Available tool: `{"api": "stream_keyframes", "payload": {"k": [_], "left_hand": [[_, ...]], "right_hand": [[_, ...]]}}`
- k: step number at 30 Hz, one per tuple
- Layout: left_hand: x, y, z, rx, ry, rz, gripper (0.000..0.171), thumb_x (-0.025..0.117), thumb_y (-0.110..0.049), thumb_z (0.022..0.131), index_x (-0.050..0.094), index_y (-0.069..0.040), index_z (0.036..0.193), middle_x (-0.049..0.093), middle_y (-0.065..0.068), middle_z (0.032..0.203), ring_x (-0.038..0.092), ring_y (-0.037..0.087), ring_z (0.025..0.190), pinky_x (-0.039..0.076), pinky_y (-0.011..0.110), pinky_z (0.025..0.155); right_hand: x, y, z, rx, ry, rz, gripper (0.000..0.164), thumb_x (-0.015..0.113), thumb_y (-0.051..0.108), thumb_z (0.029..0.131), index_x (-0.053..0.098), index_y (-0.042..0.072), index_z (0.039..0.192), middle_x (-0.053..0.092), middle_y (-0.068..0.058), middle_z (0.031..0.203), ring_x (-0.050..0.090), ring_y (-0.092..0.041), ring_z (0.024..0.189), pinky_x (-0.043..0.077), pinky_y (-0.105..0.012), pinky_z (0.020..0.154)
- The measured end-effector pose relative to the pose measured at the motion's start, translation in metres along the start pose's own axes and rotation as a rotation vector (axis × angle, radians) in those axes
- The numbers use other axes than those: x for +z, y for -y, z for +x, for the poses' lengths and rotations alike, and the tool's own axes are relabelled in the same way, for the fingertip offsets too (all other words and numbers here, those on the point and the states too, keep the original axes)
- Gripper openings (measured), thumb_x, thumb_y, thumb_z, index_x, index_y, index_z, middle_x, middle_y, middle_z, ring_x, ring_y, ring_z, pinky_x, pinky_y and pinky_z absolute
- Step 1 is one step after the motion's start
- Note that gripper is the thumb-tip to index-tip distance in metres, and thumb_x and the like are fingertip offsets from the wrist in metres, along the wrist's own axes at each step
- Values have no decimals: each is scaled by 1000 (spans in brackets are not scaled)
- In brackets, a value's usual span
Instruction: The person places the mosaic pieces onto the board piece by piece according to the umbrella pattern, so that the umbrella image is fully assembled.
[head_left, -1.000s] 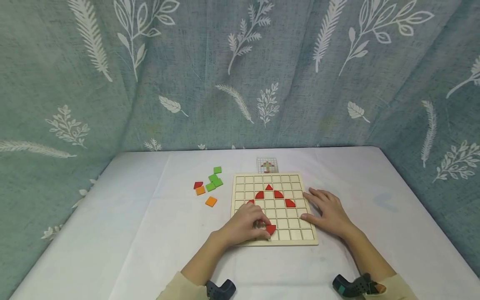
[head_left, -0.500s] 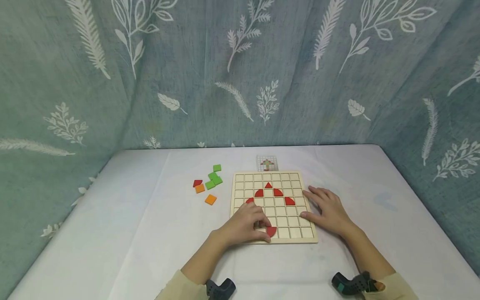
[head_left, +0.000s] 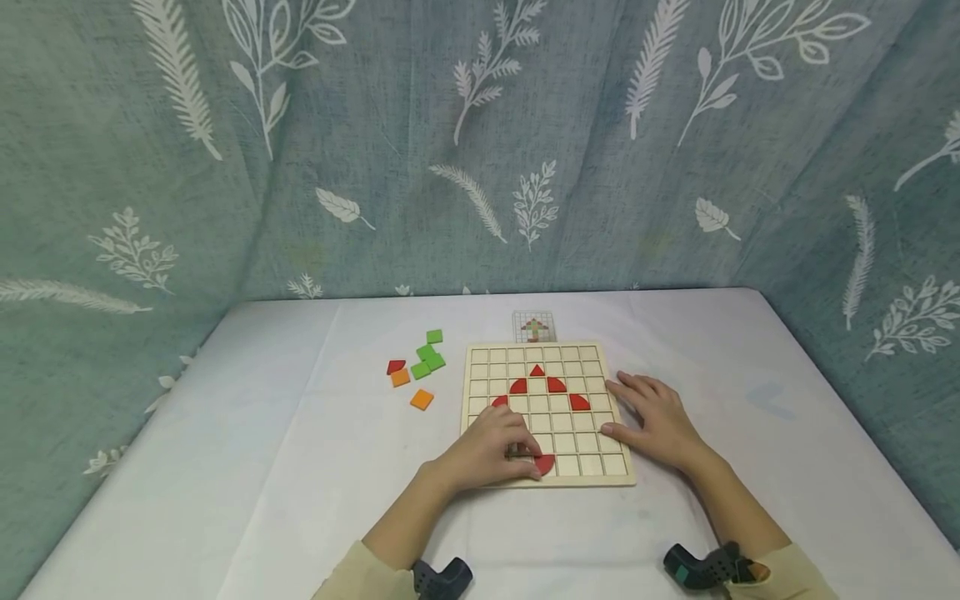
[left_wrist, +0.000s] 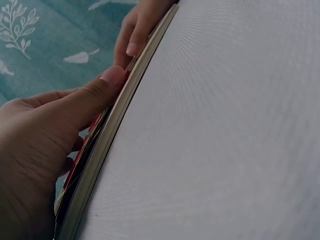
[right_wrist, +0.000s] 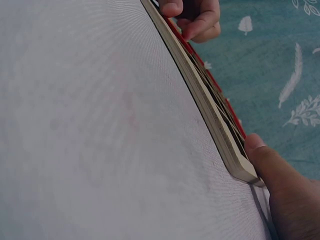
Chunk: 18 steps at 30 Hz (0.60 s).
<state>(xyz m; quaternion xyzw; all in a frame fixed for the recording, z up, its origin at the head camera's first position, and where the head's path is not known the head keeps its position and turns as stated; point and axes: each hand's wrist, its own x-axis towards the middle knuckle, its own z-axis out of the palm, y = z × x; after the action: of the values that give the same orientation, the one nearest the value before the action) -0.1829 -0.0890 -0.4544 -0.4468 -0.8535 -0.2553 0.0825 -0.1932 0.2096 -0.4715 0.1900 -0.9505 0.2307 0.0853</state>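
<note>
- Behind the far edge of the white-clothed desk (head_left: 285, 467), a blue-green curtain (head_left: 390, 208) printed with pale leaves and sprigs.
- Flat on the desk, about midway between its left and right edges, a wooden grid board (head_left: 578, 446).
- At the board's right edge, the right hand (head_left: 660, 423): fingers relaxed and spread, thumb tip resting at the rim, nothing gripped.
- Over the board's near left corner, the left hand (head_left: 487, 446): thumb and forefinger curved, only slightly apart, pinching a small red tile (head_left: 546, 465) in the row along the board's near edge, rounded side toward that edge.
- Around the forearms, pale sleeves (head_left: 365, 575) and black wrist devices (head_left: 442, 579).
- Beyond the board's far edge, a pattern card (head_left: 533, 326) bearing a grid and coloured figure.
- Left of the board's left edge, four green square tiles (head_left: 435, 362), one of them nearest the desk's far edge.
- Beside those, two orange square tiles (head_left: 422, 400), the farther one against a loose red tile (head_left: 395, 366).
- On the board, red quarter-circle tiles (head_left: 580, 402) stepping down either side of a red triangle tile (head_left: 537, 372), the leftmost partly hidden by the left hand.
</note>
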Motion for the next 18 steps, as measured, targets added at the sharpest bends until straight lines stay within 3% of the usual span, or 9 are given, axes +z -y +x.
{"api": "stream_keyframes", "payload": {"k": [10,18], "left_hand": [[2,-1,0,-17,3,47,23,79,-41,71,69,-24,81,51,-15,74,42,4,80,33,22,74],[-4,-2,-1,-154,51,-25,21,77,-41,70,68,-27,84,51,-17,77,41,3,82,34,24,78]], "right_hand": [[0,0,0,4,-7,3,70,69,47,79,50,11,137,42,-16,143,35,-39,128,22,-61,102],[1,-1,1,-1,-9,2,71,69,47,79,50,11,137,42,-16,143,34,-39,128,21,-61,102]]}}
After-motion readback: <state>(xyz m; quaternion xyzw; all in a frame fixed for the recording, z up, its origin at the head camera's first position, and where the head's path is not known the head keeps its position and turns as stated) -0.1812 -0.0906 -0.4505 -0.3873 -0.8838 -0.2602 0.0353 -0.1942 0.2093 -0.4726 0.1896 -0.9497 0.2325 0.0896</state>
